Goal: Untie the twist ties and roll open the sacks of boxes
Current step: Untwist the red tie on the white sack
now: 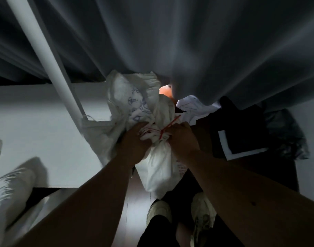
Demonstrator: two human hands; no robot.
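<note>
Dim room, seen from above the hands; items listed left to right. Pillow (8, 189): white, at the left edge, clear of the work. Pole (45, 56): 1 white post, slanting down to a pale ledge (36, 122); it plays no part here. Curtain (188, 41): grey, hanging in folds across the top, its hem draped over the sacks behind. Rear sack (129, 97): white with blue print, slumped open-topped against the ledge, probably parked there so it stays out of the way. Left hand (134, 141): fingers curled into the bunched neck of the front sack, holding it steady, likely so the tie has something firm to turn against. Front sack (159, 168): white, hanging between the 2 hands in front of the person, its body drooping toward the floor; neck gathered tight. Tie (164, 131): red, wound round that neck, 1 loose end sticking up to the right; not yet undone. Right hand (181, 138): closed at the tie, fingertips hidden behind the knot, seemingly pinching it to unwind; the exact pinch cannot be made out. Orange thing (166, 90): just under the curtain hem, too hidden to name. Black bags (241, 125): heaped at right, with a white strip showing. Shoes (202, 216): 2, pale, below the sack; the person stands over the work.
</note>
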